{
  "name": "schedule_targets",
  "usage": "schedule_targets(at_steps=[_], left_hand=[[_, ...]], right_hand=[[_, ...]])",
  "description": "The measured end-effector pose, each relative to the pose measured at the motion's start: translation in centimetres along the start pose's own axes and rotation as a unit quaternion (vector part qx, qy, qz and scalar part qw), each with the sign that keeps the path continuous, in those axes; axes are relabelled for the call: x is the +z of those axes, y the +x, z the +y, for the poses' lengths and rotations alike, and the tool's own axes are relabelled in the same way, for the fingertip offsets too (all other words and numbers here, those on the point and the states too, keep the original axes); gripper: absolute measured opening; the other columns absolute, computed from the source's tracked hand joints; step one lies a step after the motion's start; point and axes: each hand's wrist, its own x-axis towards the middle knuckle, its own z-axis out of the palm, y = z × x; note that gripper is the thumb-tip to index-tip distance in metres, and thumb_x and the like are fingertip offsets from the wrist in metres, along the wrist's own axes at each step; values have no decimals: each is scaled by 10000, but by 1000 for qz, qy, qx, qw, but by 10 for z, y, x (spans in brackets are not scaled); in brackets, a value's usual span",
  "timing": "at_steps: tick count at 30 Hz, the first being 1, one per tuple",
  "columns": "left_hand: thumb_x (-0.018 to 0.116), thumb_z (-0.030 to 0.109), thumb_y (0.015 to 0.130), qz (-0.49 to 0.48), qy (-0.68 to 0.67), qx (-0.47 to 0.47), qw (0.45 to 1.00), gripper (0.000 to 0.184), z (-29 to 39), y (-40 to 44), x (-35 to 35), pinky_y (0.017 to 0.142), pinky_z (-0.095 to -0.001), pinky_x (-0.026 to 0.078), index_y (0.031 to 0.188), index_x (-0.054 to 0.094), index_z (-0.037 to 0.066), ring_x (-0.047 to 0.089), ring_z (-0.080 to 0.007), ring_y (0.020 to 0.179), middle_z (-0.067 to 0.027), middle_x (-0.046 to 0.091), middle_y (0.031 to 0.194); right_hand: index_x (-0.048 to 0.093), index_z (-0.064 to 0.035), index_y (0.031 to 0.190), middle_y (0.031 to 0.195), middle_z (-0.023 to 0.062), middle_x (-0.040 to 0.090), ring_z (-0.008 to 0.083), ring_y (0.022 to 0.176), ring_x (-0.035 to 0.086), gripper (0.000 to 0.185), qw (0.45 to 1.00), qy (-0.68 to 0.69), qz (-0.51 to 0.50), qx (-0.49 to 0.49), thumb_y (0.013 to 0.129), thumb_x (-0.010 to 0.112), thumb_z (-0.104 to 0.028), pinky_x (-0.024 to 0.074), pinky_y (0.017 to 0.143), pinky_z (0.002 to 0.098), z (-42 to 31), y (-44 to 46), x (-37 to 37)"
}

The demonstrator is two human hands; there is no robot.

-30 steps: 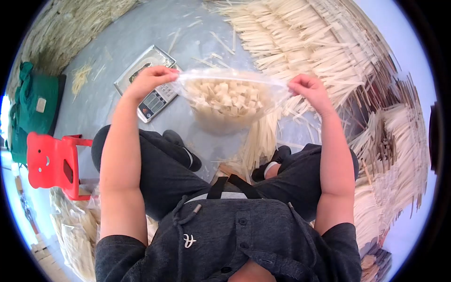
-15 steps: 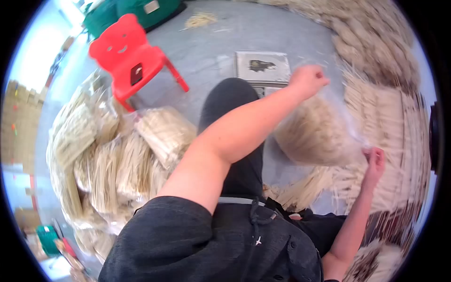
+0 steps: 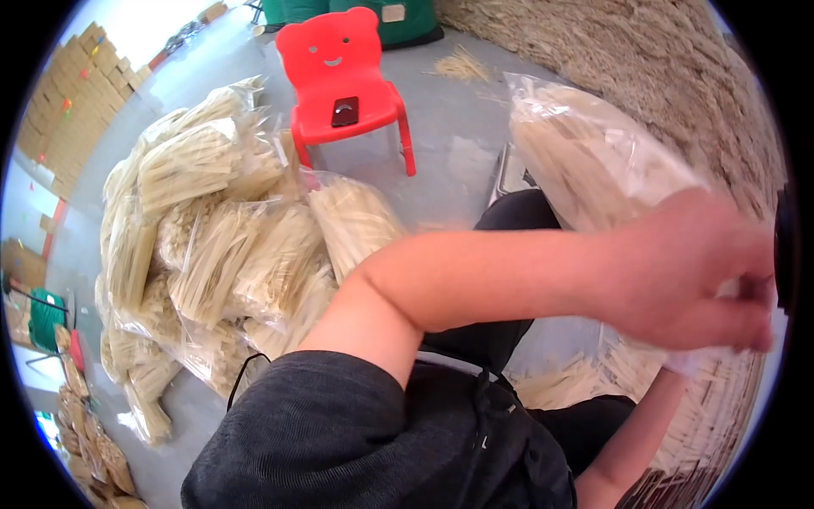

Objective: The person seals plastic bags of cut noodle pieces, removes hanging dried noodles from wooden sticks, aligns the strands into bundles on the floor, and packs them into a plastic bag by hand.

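Bag (image 3: pixel 598 140): clear plastic with pale strips inside, slanting down from upper left to lower right beyond the left knee, its near end running behind the left hand; cannot tell whether resting or lifted.
Left hand (image 3: pixel 691 271): blurred, curled at the fingers, close to the right edge of view, in front of the near end; cannot tell whether the grip is shut on plastic.
Right hand: mostly hidden below the left; cannot tell the state of the grip. Only the right forearm (image 3: pixel 636 437) clearly seen, rising from the bottom edge.
Scale (image 3: pixel 514 172): showing one metal edge between bag and left knee (image 3: pixel 519 210), otherwise covered.
Strips (image 3: pixel 560 382): spread loose over the floor between the legs and along the right.
Floor (image 3: pixel 454 119): grey, visible as a gap between bag and chair, bordered above by a small heap (image 3: pixel 462 65).
Chair (image 3: pixel 326 85): red, upright, well apart from both hands, with a phone (image 3: pixel 346 111) on the seat.
Pile (image 3: pixel 220 246): bagged strips, filling the left side, up near the chair's legs.
Bank (image 3: pixel 610 34): brown and fibrous, closing off the upper right, behind the bag.
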Motion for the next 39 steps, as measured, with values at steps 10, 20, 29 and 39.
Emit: schedule_targets(at_steps=[10,20,29,39], left_hand=[[690,121,871,-264,-42,-257,929,108,77,-121,-93,643,-326,478,817,643,40,642,-240,753,-88,673,815],[548,326,974,496,-220,-524,657,335,-21,-255,-136,832,-294,509,1178,602,66,640,-144,927,-77,662,1102],[494,343,987,357,-561,-370,648,444,41,-238,-130,1014,-435,462,1331,493,62,509,-268,1231,-121,555,1300],[482,360,989,552,-186,-194,790,468,153,-233,-260,1016,-447,462,1351,468,64,491,-293,1249,-132,528,1334]], right_hand=[[246,-58,1501,1528,128,299,239,1384,318,647,927,-297,142,178,951,540,-231,256,1139,364,123,-8,13],[352,-71,1471,1501,129,364,249,1367,361,835,840,-524,-35,134,730,733,-127,257,1131,357,130,45,163],[516,-94,1360,1469,193,397,332,1361,383,674,669,-619,-408,56,734,736,-211,290,1118,421,166,69,265],[585,-84,1272,1415,168,460,361,1274,469,527,621,-641,-448,-56,757,696,-102,354,1076,410,167,58,305]])
